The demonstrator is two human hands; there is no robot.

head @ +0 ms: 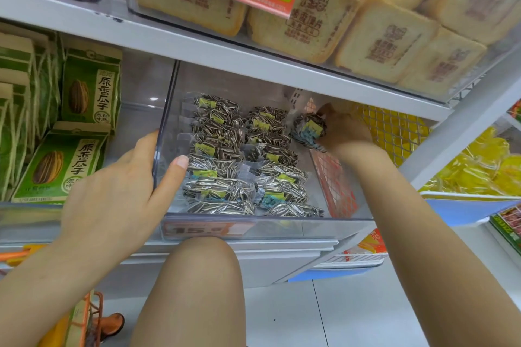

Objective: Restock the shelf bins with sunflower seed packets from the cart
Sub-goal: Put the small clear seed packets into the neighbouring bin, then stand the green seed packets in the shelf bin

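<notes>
Our left hand (112, 191) grips the bin (282, 227) wall; our right hand (342, 128) clutches a packet (308, 127), fingers partly hidden under the shelf (253, 62).

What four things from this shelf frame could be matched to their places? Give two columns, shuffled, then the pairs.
1. left hand
2. right hand
3. green seed boxes
4. bread packs

A. shelf above the bin
B. far right of the clear bin, holding a seed packet
C. left wall of the clear bin
D. left of the clear bin

Pairs: 1-C, 2-B, 3-D, 4-A
</notes>
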